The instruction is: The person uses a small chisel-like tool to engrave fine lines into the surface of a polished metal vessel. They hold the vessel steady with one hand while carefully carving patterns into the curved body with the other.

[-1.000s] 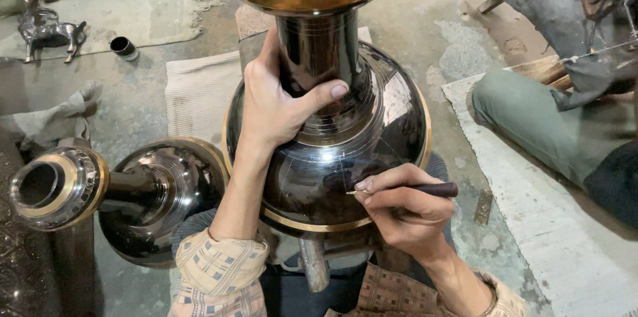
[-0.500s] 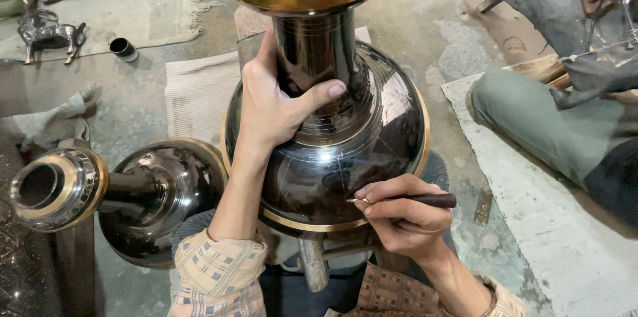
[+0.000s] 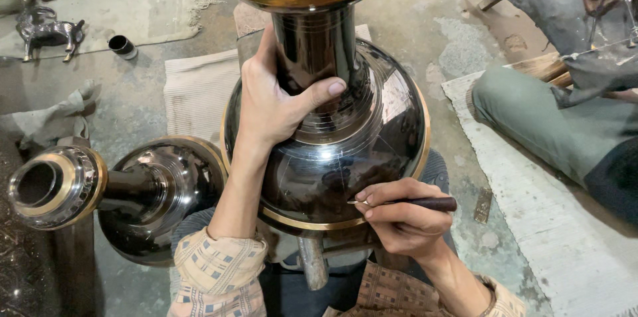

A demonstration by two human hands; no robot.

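L hand (image 3: pixel 276 101): grips vase (image 3: pixel 332 157) neck
R hand (image 3: pixel 402 220): holds tool (image 3: pixel 415 203), tip on vase belly
2nd vase (image 3: pixel 119 191): lying at left

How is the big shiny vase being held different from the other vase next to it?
The held vase stands upright, gripped at the neck by the left hand; the second vase lies on its side, untouched. The right hand presses a dark tool against the held vase only. Both are dark, glossy and gold-banded.
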